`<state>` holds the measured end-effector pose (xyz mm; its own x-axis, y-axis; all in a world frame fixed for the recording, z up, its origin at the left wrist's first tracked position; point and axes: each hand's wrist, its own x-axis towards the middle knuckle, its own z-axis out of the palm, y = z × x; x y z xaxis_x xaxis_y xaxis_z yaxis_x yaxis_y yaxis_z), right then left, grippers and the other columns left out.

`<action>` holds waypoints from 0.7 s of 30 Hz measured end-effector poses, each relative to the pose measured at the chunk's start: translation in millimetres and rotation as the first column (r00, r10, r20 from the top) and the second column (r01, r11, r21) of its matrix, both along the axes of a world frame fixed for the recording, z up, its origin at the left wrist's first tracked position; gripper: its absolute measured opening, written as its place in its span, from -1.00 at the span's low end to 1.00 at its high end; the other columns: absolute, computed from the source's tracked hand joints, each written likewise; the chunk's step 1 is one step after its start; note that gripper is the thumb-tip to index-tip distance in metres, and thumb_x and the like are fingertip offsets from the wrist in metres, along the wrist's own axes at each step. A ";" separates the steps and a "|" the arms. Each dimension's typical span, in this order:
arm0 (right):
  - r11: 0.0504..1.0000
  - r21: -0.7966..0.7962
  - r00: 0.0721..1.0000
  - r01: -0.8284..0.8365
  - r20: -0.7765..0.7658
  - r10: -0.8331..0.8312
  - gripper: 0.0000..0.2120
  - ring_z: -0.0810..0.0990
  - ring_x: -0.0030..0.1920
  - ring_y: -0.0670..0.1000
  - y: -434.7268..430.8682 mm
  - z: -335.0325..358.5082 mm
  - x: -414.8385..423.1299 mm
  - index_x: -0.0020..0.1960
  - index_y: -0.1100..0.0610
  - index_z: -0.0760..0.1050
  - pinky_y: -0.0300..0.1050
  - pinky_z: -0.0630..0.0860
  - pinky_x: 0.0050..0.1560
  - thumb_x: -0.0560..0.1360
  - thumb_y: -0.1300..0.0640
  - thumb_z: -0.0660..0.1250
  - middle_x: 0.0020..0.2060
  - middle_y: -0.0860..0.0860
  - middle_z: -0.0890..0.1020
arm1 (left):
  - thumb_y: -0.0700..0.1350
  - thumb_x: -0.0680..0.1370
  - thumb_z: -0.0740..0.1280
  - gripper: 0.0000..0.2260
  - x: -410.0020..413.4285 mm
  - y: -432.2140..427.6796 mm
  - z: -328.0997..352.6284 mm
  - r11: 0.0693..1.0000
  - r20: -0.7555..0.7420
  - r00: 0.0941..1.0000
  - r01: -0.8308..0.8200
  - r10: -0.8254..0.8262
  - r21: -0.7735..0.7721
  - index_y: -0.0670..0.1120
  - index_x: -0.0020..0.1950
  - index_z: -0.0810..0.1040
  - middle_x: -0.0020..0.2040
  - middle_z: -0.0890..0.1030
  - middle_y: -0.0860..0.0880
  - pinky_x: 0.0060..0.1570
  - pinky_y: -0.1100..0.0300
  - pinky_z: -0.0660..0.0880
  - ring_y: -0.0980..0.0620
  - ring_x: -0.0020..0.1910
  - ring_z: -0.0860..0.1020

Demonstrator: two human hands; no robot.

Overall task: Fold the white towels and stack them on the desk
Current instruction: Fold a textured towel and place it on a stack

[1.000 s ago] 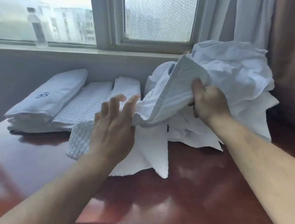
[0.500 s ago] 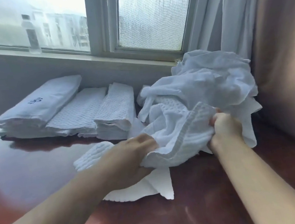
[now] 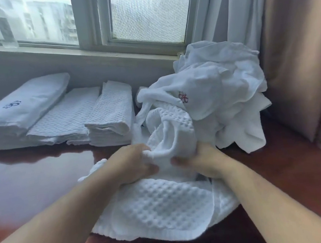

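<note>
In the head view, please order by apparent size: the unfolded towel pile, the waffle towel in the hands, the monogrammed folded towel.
1. waffle towel, though it lies nearest the camera
2. unfolded towel pile
3. monogrammed folded towel

Folded stacks point(image 3: 87, 117) left of towel heap point(image 3: 221, 86)

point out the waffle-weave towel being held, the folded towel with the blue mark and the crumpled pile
white waffle-weave towel point(image 3: 157, 207), head view, flat front part
folded white towel with blue mark point(image 3: 33, 100), head view, top face
crumpled white towel pile point(image 3: 225, 86), head view, upper middle
</note>
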<state>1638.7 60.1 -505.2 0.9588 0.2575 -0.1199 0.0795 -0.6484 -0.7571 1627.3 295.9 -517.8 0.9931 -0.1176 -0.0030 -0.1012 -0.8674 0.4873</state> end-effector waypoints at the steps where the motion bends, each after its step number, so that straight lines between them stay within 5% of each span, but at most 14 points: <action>1: 0.998 -0.067 0.998 0.008 0.056 -0.004 -0.60 0.68 0.00 -0.12 5.3 -10.5 0.2 0.12 -0.05 0.61 -0.14 0.65 -0.06 0.39 -0.22 0.53 -0.03 -0.13 0.71 | 0.19 0.34 0.53 -0.66 -2.7 0.8 -2.5 0.998 0.022 1.000 0.008 -0.006 -0.059 0.15 0.04 0.58 -0.11 0.64 0.15 -0.02 0.10 0.56 0.09 -0.08 0.60; 3: 0.996 -0.038 0.985 0.082 0.154 -0.075 -0.73 0.66 -0.02 -0.12 10.7 -23.3 2.6 0.12 0.00 0.62 -0.20 0.61 -0.12 0.50 -0.10 0.46 -0.05 -0.12 0.71 | 0.19 0.33 0.48 -0.75 -8.6 3.2 -4.5 0.990 0.102 0.995 0.033 -0.020 -0.136 0.22 -0.03 0.57 -0.21 0.65 0.17 -0.09 0.09 0.59 0.18 -0.18 0.61; 6: 0.952 0.250 0.956 0.175 0.188 -0.225 -0.88 0.65 -0.12 -0.25 5.0 -22.5 5.8 0.00 0.01 0.64 -0.35 0.51 -0.23 0.57 -0.03 0.40 -0.18 -0.20 0.71 | 0.37 0.37 0.34 -0.64 -23.0 2.4 3.1 0.958 0.127 0.981 0.174 -0.148 -0.229 0.18 0.01 0.58 -0.18 0.66 0.14 -0.08 0.07 0.59 0.18 -0.18 0.62; 9: 0.918 0.305 0.901 0.253 0.270 -0.338 -0.77 0.66 -0.18 -0.13 -2.0 -23.5 7.1 -0.11 0.03 0.61 -0.26 0.53 -0.22 0.61 -0.08 0.32 -0.25 -0.15 0.70 | 0.39 0.54 0.24 -0.57 -33.8 0.9 17.8 0.789 -0.212 0.917 0.154 -0.339 -0.595 0.09 0.01 0.69 -0.11 0.70 0.11 -0.03 0.16 0.54 0.09 -0.17 0.61; 11: 0.874 0.391 0.896 0.290 0.210 -0.391 -0.72 0.70 -0.10 0.00 -10.3 -22.3 11.0 -0.11 0.04 0.63 -0.01 0.62 -0.09 0.57 -0.15 0.34 -0.20 -0.07 0.73 | 0.27 0.52 0.28 -0.65 -32.8 6.4 22.7 0.766 -0.402 0.821 0.066 -0.406 -0.639 0.11 0.11 0.71 0.04 0.72 -0.01 0.07 0.08 0.52 0.03 -0.10 0.58; 13: 0.846 0.462 0.921 0.267 0.134 -0.365 -0.78 0.72 0.00 0.07 -24.7 -16.3 19.5 -0.03 -0.03 0.67 0.16 0.65 0.04 0.55 -0.16 0.39 -0.11 -0.02 0.75 | 0.15 0.56 0.31 -0.74 -25.4 8.9 23.6 0.788 -0.441 0.783 0.099 -0.439 -0.608 0.20 0.20 0.66 0.14 0.69 -0.01 0.02 0.20 0.54 0.09 -0.07 0.63; 16: 0.939 0.223 0.928 0.262 0.209 -0.309 -0.87 0.65 0.14 0.08 -51.1 -2.4 35.2 0.12 -0.08 0.63 0.07 0.59 0.11 0.62 -0.02 0.34 0.07 -0.04 0.72 | 0.02 0.62 0.35 -0.77 -2.1 1.6 12.3 0.950 -0.114 0.971 0.173 -0.208 -0.261 0.20 0.27 0.58 0.26 0.60 0.07 0.03 0.34 0.48 0.19 0.11 0.59; 18: 0.941 -0.126 0.924 0.314 0.270 -0.272 -0.81 0.60 0.14 0.13 -65.0 6.4 43.6 0.21 -0.02 0.57 -0.08 0.44 -0.01 0.63 0.01 0.31 0.15 0.04 0.67 | 0.16 0.54 0.41 -0.47 10.4 -7.6 0.8 0.987 0.105 0.982 0.156 -0.159 0.041 0.23 0.48 0.36 0.44 0.40 0.06 0.32 0.18 0.35 0.07 0.40 0.35; 21: 0.761 -0.367 0.825 0.534 0.424 -0.375 -0.73 0.52 0.13 0.22 -63.1 17.2 36.8 0.24 0.06 0.45 0.04 0.42 -0.01 0.59 -0.01 0.31 0.17 0.13 0.59 | 0.41 0.36 0.42 -0.16 25.6 -25.0 -15.0 0.969 0.043 0.982 0.171 -0.181 0.176 0.32 0.54 0.10 0.38 0.41 0.09 0.29 0.01 0.40 -0.01 0.36 0.38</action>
